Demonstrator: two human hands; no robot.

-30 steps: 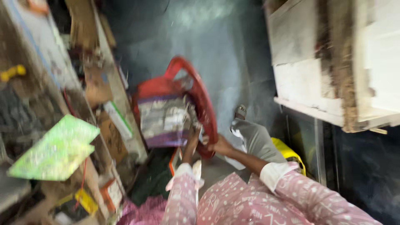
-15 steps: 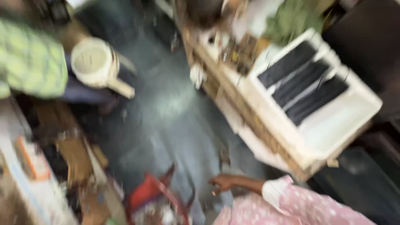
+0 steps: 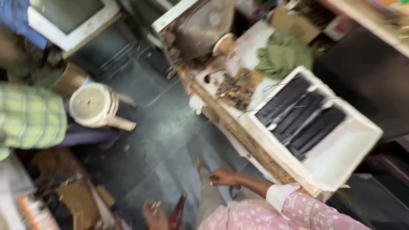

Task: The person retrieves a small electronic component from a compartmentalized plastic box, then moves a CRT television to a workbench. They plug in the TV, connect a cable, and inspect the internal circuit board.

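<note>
Right hand (image 3: pixel 222 177) rests curled on the person's knee, just below the desk (image 3: pixel 238 127); its fingers seem together, empty. Left hand (image 3: pixel 154 213), far lower-left of the desk, touches a reddish-brown piece (image 3: pixel 177 213); grip unclear. Judged repositioning step; next needs steady footing.

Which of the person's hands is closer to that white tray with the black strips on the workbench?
The right hand: it hangs just beside the bench edge below the white tray. The left hand is lower and farther out over the floor, by a reddish-brown object.

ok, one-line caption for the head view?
Right hand near workbench edge; left hand by a red-brown object.
</note>
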